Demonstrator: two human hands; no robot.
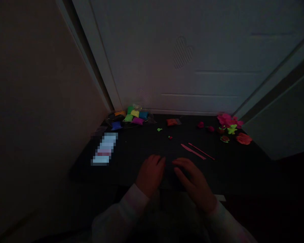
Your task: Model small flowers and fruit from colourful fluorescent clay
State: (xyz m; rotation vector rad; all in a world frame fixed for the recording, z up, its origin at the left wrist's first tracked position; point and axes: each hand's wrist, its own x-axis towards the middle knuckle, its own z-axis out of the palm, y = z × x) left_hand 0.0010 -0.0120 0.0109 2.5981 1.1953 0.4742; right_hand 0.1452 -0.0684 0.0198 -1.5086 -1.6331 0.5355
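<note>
My left hand (150, 173) rests at the front of the dark table, its fingers loosely bent and a little apart, with no object showing in them. Opposite it, my right hand (194, 182) has its thumb apart from the fingers and holds nothing. A narrow gap separates the two hands. Just beyond the right one lie a pink plastic knife (193, 151) and a thin pink stick (201, 151). Farther out sit a tiny red and green piece (170, 137) and a small light green piece (159, 129).
Several colourful clay packets (138, 120) are heaped at the back left, near a pixelated bright rectangle (105, 148). An orange-red packet (171, 122) lies at the back middle. Pink shapes (226, 120), a yellow-green figure (232, 129) and a coral piece (244, 138) are at right. A white panel (205, 84) stands behind.
</note>
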